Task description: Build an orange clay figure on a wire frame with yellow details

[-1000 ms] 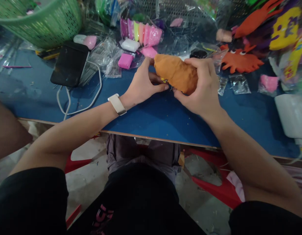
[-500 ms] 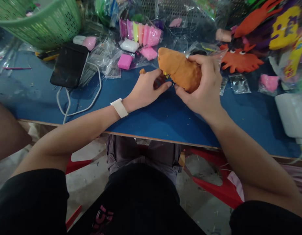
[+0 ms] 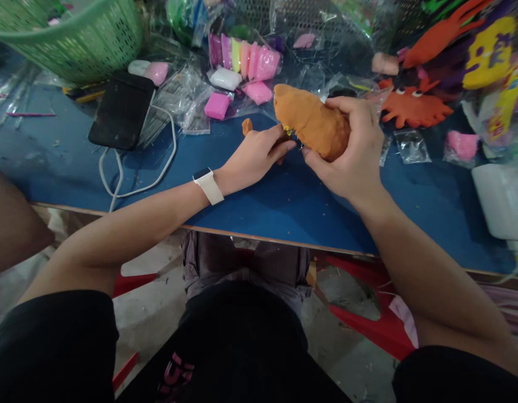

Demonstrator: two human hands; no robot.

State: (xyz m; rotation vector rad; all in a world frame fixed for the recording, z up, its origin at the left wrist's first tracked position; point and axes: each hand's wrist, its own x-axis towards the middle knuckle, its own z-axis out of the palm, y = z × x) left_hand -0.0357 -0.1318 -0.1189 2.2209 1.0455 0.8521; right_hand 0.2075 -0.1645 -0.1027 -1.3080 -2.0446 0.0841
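My right hand (image 3: 353, 154) grips a large lump of orange modelling clay (image 3: 311, 120), fingers over the far side and thumb beneath. The lump has creases on its surface and a ragged lower left edge, where small yellow bits (image 3: 288, 131) show. At that edge my left hand (image 3: 256, 154) is closed in a pinch, thumb against fingers; what lies between the fingertips is hidden. A small piece of orange clay (image 3: 247, 126) rests on the blue table (image 3: 250, 207) just behind my left hand.
Bagged coloured clay sticks (image 3: 246, 56) and a pink clay block (image 3: 217, 106) lie behind my hands. On the left are a black pouch (image 3: 122, 112), white cord and green basket (image 3: 103, 45). An orange clay crab (image 3: 416, 103) and a white device (image 3: 502, 198) are on the right.
My left thumb and fingers have closed together at the lump's lower left edge. The lump stays in my right hand, and the view has shifted slightly.
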